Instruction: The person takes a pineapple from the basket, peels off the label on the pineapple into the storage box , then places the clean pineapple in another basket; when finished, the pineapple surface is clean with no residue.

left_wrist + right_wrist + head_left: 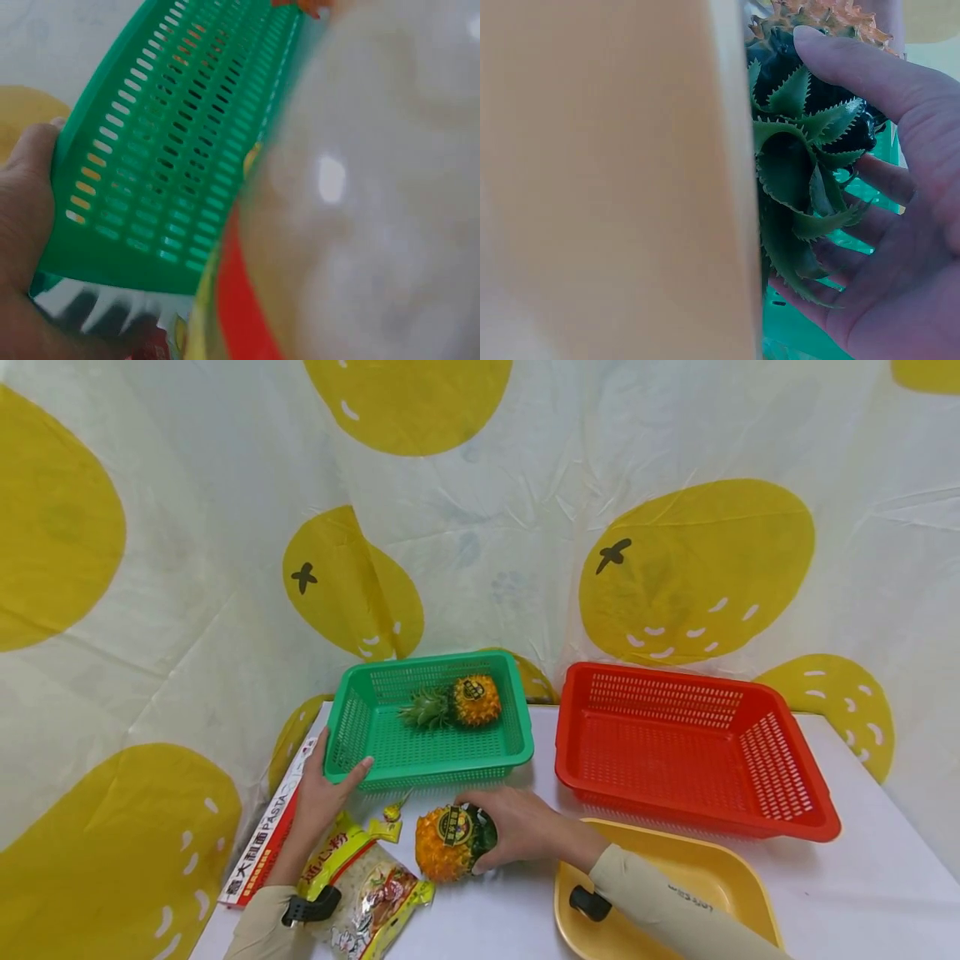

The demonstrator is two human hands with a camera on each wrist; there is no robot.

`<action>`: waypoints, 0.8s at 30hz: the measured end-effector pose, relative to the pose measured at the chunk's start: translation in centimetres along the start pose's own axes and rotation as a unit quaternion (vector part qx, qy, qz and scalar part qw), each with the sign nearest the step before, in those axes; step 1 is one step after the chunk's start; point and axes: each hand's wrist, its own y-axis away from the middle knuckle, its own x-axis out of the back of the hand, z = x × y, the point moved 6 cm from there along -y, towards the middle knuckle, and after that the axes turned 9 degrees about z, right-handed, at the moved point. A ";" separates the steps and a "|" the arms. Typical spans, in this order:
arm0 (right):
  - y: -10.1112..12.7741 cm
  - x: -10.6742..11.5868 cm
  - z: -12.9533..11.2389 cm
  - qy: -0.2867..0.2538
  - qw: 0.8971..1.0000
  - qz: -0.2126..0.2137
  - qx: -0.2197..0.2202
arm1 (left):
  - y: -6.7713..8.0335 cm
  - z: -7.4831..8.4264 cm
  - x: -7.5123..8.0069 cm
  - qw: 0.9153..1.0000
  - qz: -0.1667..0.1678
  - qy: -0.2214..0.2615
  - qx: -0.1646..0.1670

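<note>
At the near left corner of the green basket, my left hand grips the rim, thumb toward the inside; the left wrist view shows its fingers reaching beneath. A small pineapple lies on its side in this basket, leaves to the left. My right hand holds another pineapple just in front of the basket, its orange body pointing left. In the right wrist view the thumb presses near the base of the green leaves, with the fingers around the far side. Whether this pineapple touches the table cannot be told.
A red basket stands at the right, with a yellow tray in front, under my right forearm. Near my left forearm lie a yellow plastic food bag, a small yellow packet and a red-and-white pasta box.
</note>
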 end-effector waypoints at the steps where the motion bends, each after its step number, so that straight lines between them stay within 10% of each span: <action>1: 0.0 0.0 0.0 -0.002 1.000 -0.001 0.001 | 0.1 0.0 0.1 1.000 0.009 -0.004 -0.004; 12: 0.1 -0.2 -0.1 -0.005 1.000 -0.004 -0.002 | 1.3 3.2 1.6 0.985 0.106 -0.025 -0.133; 24: 0.2 -0.2 -0.3 0.000 1.000 -0.003 -0.007 | 4.8 8.5 3.1 0.957 0.076 0.037 -0.277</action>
